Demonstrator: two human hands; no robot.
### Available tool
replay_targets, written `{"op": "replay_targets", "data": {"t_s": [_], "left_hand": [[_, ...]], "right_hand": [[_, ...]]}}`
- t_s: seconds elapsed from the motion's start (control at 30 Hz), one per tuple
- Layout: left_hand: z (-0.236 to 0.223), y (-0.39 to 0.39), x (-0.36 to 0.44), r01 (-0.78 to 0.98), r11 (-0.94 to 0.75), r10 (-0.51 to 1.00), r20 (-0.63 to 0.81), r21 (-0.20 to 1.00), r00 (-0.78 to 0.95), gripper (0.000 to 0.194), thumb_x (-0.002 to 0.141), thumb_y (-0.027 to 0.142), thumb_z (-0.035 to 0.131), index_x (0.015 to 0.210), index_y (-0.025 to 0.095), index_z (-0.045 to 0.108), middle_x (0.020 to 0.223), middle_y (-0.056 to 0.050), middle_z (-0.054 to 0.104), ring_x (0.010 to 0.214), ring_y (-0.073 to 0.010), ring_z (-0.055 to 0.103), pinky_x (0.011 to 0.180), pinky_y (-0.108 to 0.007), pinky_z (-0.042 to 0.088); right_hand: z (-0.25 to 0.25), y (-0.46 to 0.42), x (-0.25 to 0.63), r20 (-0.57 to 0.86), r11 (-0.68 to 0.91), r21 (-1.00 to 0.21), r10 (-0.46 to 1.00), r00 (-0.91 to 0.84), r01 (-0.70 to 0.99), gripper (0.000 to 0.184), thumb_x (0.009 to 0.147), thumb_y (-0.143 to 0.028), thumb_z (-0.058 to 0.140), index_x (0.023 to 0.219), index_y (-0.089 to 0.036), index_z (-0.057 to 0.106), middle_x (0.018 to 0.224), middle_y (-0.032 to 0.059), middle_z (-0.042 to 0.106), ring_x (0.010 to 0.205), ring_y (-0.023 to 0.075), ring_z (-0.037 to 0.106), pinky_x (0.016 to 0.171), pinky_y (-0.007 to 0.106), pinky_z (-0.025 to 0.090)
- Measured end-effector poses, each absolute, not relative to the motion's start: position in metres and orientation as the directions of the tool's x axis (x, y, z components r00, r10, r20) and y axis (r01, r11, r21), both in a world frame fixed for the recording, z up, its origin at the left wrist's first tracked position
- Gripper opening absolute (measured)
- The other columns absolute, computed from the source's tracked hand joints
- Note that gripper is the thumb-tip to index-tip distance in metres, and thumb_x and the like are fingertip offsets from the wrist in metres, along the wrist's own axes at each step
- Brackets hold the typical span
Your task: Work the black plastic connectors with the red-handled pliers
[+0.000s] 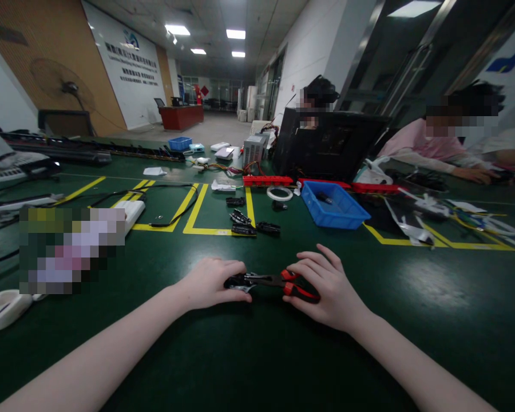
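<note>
My left hand (214, 281) is closed on a small black part (237, 281) with a lighter, whitish underside; its kind does not show clearly. My right hand (326, 286) is wrapped round the red-and-black handles of a pair of pliers (271, 280). The dark jaws point left and meet the black part at my left fingertips. Whether they grip it or only touch it, I cannot tell. Beyond my hands, several similar black parts (242, 229) lie at the front of a yellow-taped rectangle on the green table (266, 355).
A blue tray (335, 214) with a dark item inside stands beyond my right hand. A white tape ring (280, 194) lies left of it. Red power strips (268, 181), a metal power supply (254, 151) and a black case (330, 143) are farther back. A co-worker sits at right.
</note>
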State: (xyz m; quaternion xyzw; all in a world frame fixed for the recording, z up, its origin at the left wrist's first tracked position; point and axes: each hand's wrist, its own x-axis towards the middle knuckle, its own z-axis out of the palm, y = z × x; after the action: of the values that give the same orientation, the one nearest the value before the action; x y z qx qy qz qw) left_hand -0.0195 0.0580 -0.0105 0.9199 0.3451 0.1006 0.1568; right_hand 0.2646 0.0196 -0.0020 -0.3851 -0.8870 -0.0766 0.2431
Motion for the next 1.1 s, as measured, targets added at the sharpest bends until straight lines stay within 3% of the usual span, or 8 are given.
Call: {"op": "replay_targets", "data": {"t_s": [0.17,0.4,0.73,0.97,1.1], "left_hand": [[-0.0108,0.0589,-0.0198,0.575,-0.731,0.643,0.086,0.367,0.761,0.040,0.091,0.059,0.050,0.096,0.021,0.057,0.083,-0.001,0.062,0.074,-0.0194,0.060,0.060,-0.026,0.033],[-0.0078,0.0575,-0.0203,0.550,-0.737,0.632,0.114,0.394,0.766,0.043,0.092,0.059,0.050,0.114,0.022,0.057,0.106,-0.004,0.060,0.087,-0.0209,0.061,0.070,-0.029,0.042],[-0.0102,0.0584,-0.0203,0.537,-0.746,0.624,0.134,0.393,0.770,0.042,0.093,0.058,0.050,0.114,0.022,0.057,0.106,-0.005,0.060,0.091,-0.0214,0.059,0.074,-0.031,0.040],[-0.0109,0.0577,-0.0197,0.547,-0.743,0.633,0.139,0.385,0.762,0.039,0.090,0.055,0.057,0.107,0.020,0.057,0.101,-0.004,0.061,0.089,-0.0209,0.059,0.075,-0.031,0.038],[-0.0113,0.0571,-0.0195,0.560,-0.738,0.643,0.140,0.377,0.753,0.036,0.088,0.051,0.061,0.107,0.021,0.058,0.100,-0.003,0.062,0.086,-0.0199,0.058,0.076,-0.031,0.039]], "right_hand": [[-0.0023,0.0197,0.2649,0.478,0.686,-0.068,0.659,-0.580,0.724,0.033,0.080,-0.041,0.069,0.106,-0.022,0.062,0.100,0.0059,0.072,0.109,0.0272,0.060,0.109,0.055,0.029],[-0.0020,0.0202,0.2648,0.475,0.680,-0.061,0.664,-0.578,0.731,0.033,0.079,-0.041,0.069,0.105,-0.022,0.061,0.098,0.0057,0.070,0.103,0.0261,0.062,0.108,0.054,0.032],[0.0001,0.0188,0.2633,0.475,0.692,-0.073,0.657,-0.585,0.718,0.033,0.080,-0.042,0.068,0.105,-0.020,0.061,0.094,0.0064,0.070,0.089,0.0229,0.065,0.102,0.053,0.040],[0.0002,0.0158,0.2621,0.405,0.657,-0.148,0.723,-0.561,0.739,0.035,0.080,-0.043,0.068,0.105,-0.019,0.061,0.097,0.0085,0.069,0.083,0.0211,0.066,0.073,0.036,0.055],[-0.0008,0.0146,0.2614,0.396,0.658,-0.168,0.727,-0.561,0.734,0.035,0.081,-0.041,0.068,0.107,-0.020,0.060,0.098,0.0083,0.068,0.082,0.0202,0.066,0.070,0.033,0.056]]}}
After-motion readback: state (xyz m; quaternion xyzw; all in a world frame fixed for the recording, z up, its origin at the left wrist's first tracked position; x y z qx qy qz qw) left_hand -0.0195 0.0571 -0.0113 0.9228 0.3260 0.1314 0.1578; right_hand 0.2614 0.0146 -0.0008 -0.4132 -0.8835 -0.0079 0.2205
